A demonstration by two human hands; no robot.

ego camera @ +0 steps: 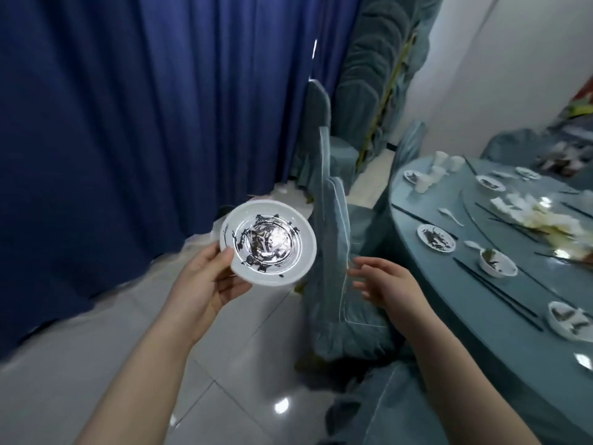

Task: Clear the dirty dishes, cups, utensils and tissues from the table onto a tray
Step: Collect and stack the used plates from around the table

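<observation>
Dirty plate (268, 243): pinched at its near-left rim by the left hand (205, 284), held level, left of the table (449, 284).
Right hand (390, 285): empty, fingers loosely spread, nearer the table.
Tray: not seen.

Probably banquet hall: round clothed table (449, 284), covered chairs (333, 252), dirty dishes (435, 237), curtain (128, 123).

White plate (268, 243) smeared black; deep blue curtain (128, 107); teal tablecloth (449, 284); pale grey floor tiles (96, 380).
</observation>
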